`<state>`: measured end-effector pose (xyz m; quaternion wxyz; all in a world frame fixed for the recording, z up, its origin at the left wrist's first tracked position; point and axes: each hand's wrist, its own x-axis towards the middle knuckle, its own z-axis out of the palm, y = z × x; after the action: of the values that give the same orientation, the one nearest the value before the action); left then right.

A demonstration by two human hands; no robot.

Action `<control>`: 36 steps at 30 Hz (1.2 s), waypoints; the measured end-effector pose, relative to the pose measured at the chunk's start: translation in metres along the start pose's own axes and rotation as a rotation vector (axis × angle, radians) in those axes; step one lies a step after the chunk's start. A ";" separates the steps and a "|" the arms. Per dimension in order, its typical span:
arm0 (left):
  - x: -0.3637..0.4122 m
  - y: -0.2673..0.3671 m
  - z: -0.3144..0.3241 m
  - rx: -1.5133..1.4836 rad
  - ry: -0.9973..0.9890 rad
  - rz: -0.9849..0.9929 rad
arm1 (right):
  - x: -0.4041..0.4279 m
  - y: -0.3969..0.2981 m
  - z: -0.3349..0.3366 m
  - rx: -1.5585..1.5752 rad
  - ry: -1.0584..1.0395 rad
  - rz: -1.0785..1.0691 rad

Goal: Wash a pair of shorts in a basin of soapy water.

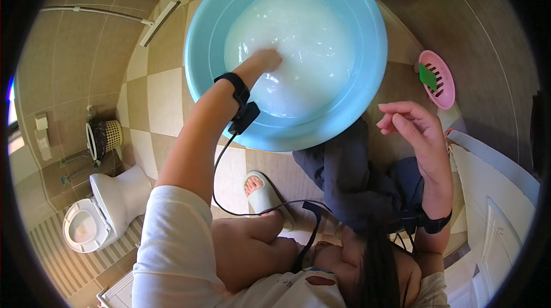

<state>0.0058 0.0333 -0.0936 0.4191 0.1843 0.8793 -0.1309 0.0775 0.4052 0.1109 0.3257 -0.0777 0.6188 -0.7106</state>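
Note:
A large light-blue plastic basin [370, 50] stands on the tiled floor before me, holding cloudy whitish water [310, 32] with bubbles on top. My left hand [267, 60] dips into this water. Its fingers are under the surface, so whatever they may hold is hidden. A black strap with a small black device [244, 118] sits on my left wrist, just over the rim. Outside the basin at the right, my right hand [413, 123] is raised, fingers loosely bent and thumb apart, with nothing in it. Below it lies a dark grey garment [348, 174], reaching the basin's near edge.
A black cable [219, 157] runs from the left wrist device across my lap. A pink slotted basket [447, 80] with a green piece [427, 77] is at the right wall. Left are a squeegee [160, 23], a waste bin [112, 135] and a toilet [114, 204]. A white door [486, 187] stands right.

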 end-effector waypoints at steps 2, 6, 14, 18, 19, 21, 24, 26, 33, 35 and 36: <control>-0.010 0.019 0.010 -0.050 0.042 -0.123 | -0.001 0.001 -0.003 -0.012 0.007 -0.001; -0.024 0.016 0.018 0.087 -0.309 0.057 | 0.001 0.000 0.001 -0.003 -0.002 -0.014; -0.057 0.062 0.001 -0.258 -0.184 0.107 | -0.001 -0.002 0.003 -0.014 -0.001 -0.016; -0.074 0.081 -0.017 -0.454 -0.038 0.027 | -0.002 -0.001 0.002 -0.012 -0.002 -0.013; -0.075 0.084 -0.018 -0.468 -0.013 0.022 | -0.003 -0.001 0.001 -0.015 0.000 -0.012; -0.062 0.068 0.005 -0.390 0.039 0.087 | -0.002 -0.001 0.003 -0.014 -0.005 -0.015; -0.039 0.031 0.039 -0.178 0.008 0.187 | -0.001 -0.001 0.005 -0.005 -0.008 -0.023; -0.036 0.025 0.045 -0.057 -0.112 0.170 | -0.002 0.000 0.004 -0.007 0.004 -0.008; -0.044 0.023 0.109 -0.579 0.045 -0.032 | 0.008 0.008 0.023 -0.035 -0.067 0.027; -0.075 0.059 0.021 -0.554 -0.204 0.052 | 0.001 0.001 0.018 -0.105 -0.041 0.058; -0.083 0.052 0.023 -0.557 -0.197 0.027 | 0.003 -0.004 0.026 -0.102 -0.062 0.043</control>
<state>0.0924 0.0531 -0.0463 0.5385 0.0603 0.8340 0.1036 0.0869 0.3817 0.1197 0.3554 -0.1031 0.6455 -0.6682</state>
